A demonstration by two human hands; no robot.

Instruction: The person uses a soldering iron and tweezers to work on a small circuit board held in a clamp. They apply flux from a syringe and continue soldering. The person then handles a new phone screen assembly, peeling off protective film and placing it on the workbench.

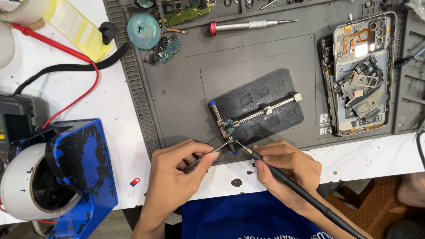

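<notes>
My left hand [175,175] grips thin metal tweezers [211,153] whose tips reach a small green circuit board [229,128]. That board is clamped in a dark holder plate [261,104] with a metal slide bar. In my right hand [287,170] is a black soldering iron [305,197]; its tip meets the board's lower end right beside the tweezer tips. Both hands rest at the front edge of the grey work mat [177,84].
An opened phone [361,73] with loose parts lies at the right of the mat. A screwdriver [248,25], a teal round container [143,30] and other boards [164,48] sit at the back. A blue tape dispenser [66,177] stands at left, with red and black cables [77,59].
</notes>
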